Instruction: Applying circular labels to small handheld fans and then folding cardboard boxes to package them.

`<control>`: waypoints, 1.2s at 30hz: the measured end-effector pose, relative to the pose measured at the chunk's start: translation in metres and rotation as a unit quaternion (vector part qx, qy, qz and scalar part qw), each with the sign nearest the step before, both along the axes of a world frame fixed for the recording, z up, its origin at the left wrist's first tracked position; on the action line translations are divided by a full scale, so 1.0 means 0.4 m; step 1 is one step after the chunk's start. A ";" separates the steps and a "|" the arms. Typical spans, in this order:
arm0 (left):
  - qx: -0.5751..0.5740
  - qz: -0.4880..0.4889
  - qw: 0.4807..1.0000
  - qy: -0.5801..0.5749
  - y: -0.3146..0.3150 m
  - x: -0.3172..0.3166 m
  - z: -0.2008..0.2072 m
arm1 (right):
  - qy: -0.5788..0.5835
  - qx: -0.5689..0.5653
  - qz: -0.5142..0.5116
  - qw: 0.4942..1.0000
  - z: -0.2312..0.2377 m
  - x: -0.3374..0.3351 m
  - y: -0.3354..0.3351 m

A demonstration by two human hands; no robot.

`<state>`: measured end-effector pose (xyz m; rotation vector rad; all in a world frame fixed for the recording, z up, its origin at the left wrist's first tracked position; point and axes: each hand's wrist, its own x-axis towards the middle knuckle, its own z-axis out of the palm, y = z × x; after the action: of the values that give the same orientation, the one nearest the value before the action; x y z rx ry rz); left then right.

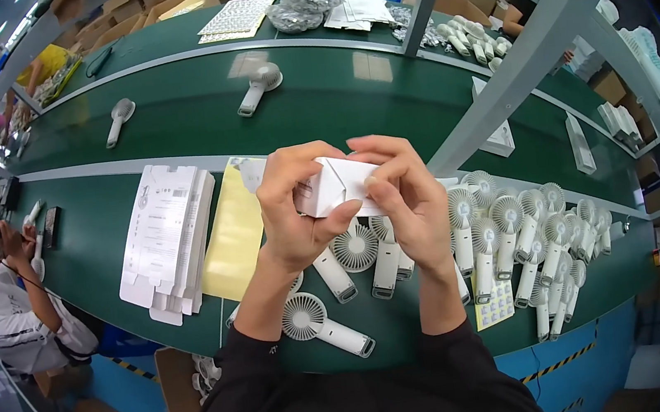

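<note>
A small white carton [353, 176] is held up in front of me over the green table, one end toward me with its flap folded across. My left hand [288, 207] wraps around its left side, thumb under the near edge. The fingers of my right hand [411, 203] are bent over the right end and press on the flap. What lies inside the carton is hidden. Below my hands, several white handheld fans [354, 248] lie on the table, partly covered by my wrists. One fan [338, 334] rests nearer to me, its handle pointing right.
Left of my hands lie a stack of flat printed cartons [160, 228] and a yellow sheet [232, 235]. A pile of fans [506, 216] covers the right side. Beyond, a green belt [185, 117] carries two fans. A slanting metal post [506, 87] stands right. A co-worker [15, 318] sits left.
</note>
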<state>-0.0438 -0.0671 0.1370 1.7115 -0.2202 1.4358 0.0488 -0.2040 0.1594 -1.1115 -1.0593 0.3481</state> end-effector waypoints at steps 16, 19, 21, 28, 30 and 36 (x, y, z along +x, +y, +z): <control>0.033 0.004 0.999 0.018 0.023 0.000 -0.014 | -0.176 -0.123 -0.016 0.977 0.031 0.030 -0.022; 0.084 0.037 0.995 0.026 0.030 -0.026 0.010 | -0.278 -0.092 -0.047 0.955 0.030 0.029 -0.030; 0.140 0.084 0.986 0.019 0.048 -0.062 0.054 | -0.315 -0.055 -0.116 0.940 0.039 0.039 -0.037; 0.051 0.383 0.816 0.430 0.297 -0.267 -0.001 | -0.478 -0.248 -0.362 0.761 -0.208 0.290 0.008; 0.073 0.454 0.741 0.489 0.441 -0.388 -0.117 | -0.434 -0.266 -0.333 0.794 -0.236 0.300 0.002; -0.058 0.452 0.665 0.591 0.518 -0.517 -0.177 | -0.372 -0.296 -0.252 0.843 -0.203 0.235 0.010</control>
<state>-0.2506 0.1401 0.0664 2.3758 1.5816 0.5211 0.1428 -0.2002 0.0784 -2.1376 -1.2986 -0.2406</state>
